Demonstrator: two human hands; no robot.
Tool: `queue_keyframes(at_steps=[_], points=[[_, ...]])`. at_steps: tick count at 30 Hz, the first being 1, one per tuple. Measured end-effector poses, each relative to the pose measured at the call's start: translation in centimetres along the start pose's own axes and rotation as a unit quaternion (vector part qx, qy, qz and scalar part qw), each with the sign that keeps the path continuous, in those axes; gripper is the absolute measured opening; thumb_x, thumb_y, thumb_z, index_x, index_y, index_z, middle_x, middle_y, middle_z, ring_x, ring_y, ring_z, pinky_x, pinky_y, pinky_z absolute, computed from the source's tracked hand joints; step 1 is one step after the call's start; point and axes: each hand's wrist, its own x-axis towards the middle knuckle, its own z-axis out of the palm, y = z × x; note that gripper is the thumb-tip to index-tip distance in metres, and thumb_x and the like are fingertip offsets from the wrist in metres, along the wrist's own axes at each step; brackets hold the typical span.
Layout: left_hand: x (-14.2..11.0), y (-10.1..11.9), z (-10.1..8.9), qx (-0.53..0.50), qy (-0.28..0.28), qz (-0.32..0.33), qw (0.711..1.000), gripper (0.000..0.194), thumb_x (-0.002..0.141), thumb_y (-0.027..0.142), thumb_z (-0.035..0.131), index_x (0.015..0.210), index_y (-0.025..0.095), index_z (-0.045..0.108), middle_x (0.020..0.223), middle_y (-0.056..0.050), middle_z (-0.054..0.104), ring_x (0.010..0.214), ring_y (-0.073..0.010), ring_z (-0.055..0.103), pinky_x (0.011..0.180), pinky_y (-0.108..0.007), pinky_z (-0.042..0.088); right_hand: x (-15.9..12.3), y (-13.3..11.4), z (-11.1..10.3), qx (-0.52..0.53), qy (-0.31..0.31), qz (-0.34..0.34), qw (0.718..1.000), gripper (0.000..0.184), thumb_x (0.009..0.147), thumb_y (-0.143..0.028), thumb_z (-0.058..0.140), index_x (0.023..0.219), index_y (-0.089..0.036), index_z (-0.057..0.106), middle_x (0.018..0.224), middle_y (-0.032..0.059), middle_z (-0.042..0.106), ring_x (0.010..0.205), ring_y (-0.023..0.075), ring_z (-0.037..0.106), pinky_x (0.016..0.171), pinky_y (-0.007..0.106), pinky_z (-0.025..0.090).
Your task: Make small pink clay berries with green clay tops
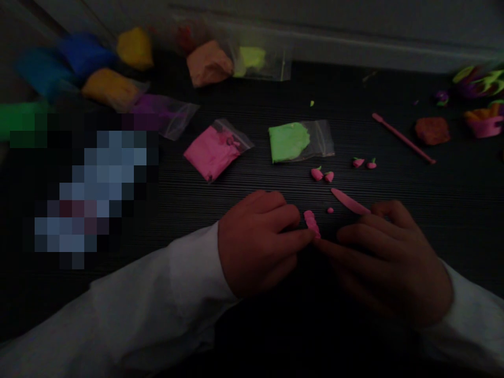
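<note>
Ridged black tabletop lies beneath left hand and right hand, fingertips closed together on bumpy pink clay strip.

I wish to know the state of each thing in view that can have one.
Pink strip, bumpy
Left hand, bent, one finger at the strip
Right hand, bent, one finger at the strip
Pink knife, partly hidden
Pink stick, lying loose
Pink bag, mostly filled
Light green bag, partly filled
Pink pieces, some topped with green
</note>
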Motion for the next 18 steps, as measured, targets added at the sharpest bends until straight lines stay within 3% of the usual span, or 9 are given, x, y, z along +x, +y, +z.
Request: queue_keyframes(at_steps=[10, 18], points=[[0.11, -0.14, -0.24, 0.003, -0.011, 0.005, 1.0, 0.021, 0.073, 0.022, 0.046, 0.089, 0.02, 0.06, 0.08, -0.004, 0.053, 0.075, -0.0142, 0.043, 0.066, -0.03, 0.036, 0.07, 0.11, 0.03, 0.007, -0.004, 0.004, 1.0, 0.027, 0.074, -0.024, 0.052, 0.1, -0.023, 0.058, 0.077, 0.0017, 0.06, 0.071, 0.0169, 0.049, 0.066, 0.038, 0.031], [0.08, -0.01, -0.14, -0.006, 0.014, -0.01, 1.0, 0.024, 0.072, 0.018, 0.046, 0.093, 0.021, 0.058, 0.082, -0.004, 0.054, 0.075, -0.0141, 0.043, 0.067, -0.03, 0.036, 0.2, -0.01, -0.03, 0.015, -0.008, 0.017, 1.0, 0.029, 0.074, -0.024, 0.052, 0.102, -0.022, 0.058, 0.076, 0.0023, 0.059, 0.07, 0.0161, 0.048, 0.066, 0.037, 0.031]])
